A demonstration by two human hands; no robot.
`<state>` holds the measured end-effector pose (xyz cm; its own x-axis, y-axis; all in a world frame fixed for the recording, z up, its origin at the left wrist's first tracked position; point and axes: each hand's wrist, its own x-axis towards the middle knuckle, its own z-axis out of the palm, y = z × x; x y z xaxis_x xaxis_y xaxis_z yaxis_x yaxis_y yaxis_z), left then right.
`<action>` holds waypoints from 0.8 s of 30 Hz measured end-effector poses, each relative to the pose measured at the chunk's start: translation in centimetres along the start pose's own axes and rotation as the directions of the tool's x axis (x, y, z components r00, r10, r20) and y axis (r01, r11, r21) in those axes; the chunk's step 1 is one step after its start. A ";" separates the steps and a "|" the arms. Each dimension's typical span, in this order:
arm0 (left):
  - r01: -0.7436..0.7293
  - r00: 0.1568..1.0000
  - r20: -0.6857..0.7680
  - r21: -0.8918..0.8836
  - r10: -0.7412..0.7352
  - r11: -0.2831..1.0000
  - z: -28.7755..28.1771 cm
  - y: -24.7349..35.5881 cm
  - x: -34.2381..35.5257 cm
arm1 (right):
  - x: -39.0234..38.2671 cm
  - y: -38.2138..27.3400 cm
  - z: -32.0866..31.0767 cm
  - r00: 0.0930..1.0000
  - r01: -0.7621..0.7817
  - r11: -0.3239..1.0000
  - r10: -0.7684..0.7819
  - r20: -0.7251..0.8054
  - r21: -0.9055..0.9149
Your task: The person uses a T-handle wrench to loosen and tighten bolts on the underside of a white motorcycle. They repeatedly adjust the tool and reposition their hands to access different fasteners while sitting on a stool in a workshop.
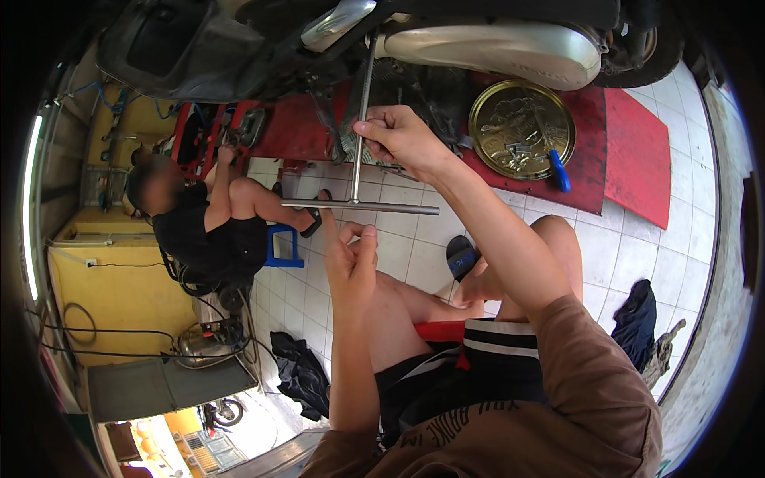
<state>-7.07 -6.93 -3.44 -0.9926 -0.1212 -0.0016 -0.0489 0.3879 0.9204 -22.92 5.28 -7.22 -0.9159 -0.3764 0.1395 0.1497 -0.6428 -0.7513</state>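
A steel T-bar wrench runs from the underside of a scooter with a silver cover down to its crossbar. My right hand grips the upright shaft, thumb across it. Just below the crossbar is my left hand, empty, index finger stretched upward and the other fingers loosely curled. To the right of the wrench, a round brass-coloured tray holds several small metal parts and a blue-handled tool.
Red platform under the scooter. At left, a co-worker in dark clothes sits by a blue stool, hands at red equipment. Dark cloths lie on the tiled floor; a compressor with hoses stands lower left.
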 end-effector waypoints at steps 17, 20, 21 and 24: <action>0.049 0.998 0.017 0.163 -0.053 0.985 0.1 0.0 0.3 | 0.2 0.0 -0.2 1.000 -0.005 1.000 0.005 -0.024 -0.011; -0.017 0.999 -0.040 0.020 0.018 1.000 0.4 0.3 0.4 | -0.1 0.5 -0.3 1.000 -0.009 1.000 0.009 -0.024 0.007; -0.019 0.993 0.113 0.034 0.015 0.999 0.0 0.3 0.3 | 0.1 0.6 -0.3 1.000 -0.010 1.000 0.011 -0.026 0.017; 0.090 0.958 0.262 0.117 -0.118 0.989 0.4 0.8 0.1 | 0.3 0.8 -0.3 0.999 -0.035 0.999 0.035 -0.021 0.004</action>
<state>-7.21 -6.27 -2.90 -0.9741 0.0773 -0.2125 -0.1505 0.4796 0.8645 -23.17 4.90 -7.98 -0.9178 -0.3844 0.0995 0.1829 -0.6317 -0.7533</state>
